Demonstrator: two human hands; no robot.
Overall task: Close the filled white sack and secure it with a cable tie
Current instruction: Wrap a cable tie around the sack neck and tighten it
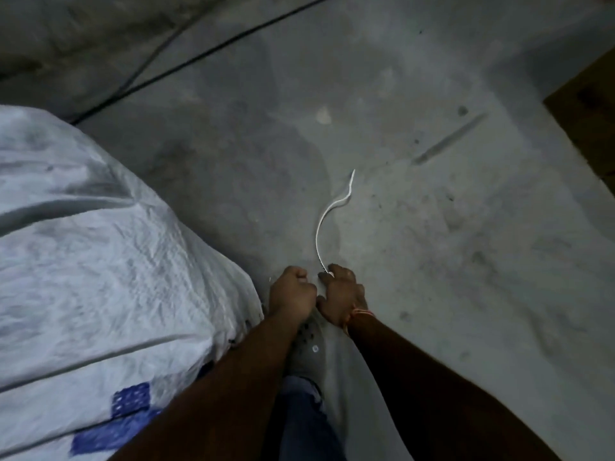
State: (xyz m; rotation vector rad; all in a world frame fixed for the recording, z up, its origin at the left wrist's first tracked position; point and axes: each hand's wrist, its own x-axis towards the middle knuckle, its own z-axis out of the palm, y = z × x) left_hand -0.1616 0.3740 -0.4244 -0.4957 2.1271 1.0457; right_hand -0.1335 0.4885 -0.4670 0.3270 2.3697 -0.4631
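A filled white sack (100, 267) with blue print lies on the left, its bulk reaching down to the bottom left corner. Its gathered neck is hidden under my left hand (291, 294), which is clenched into a fist at the sack's right end. Right beside it, my right hand (341, 294) pinches the near end of a thin white cable tie (321, 227). The tie's free tail curves up and away over the floor. A thread band circles my right wrist.
The grey concrete floor (449, 244) spreads ahead and to the right. A black cable (199, 58) runs diagonally across the top left. A brown board (589, 104) sits at the right edge. My blue-jeaned leg (306, 424) shows between my forearms.
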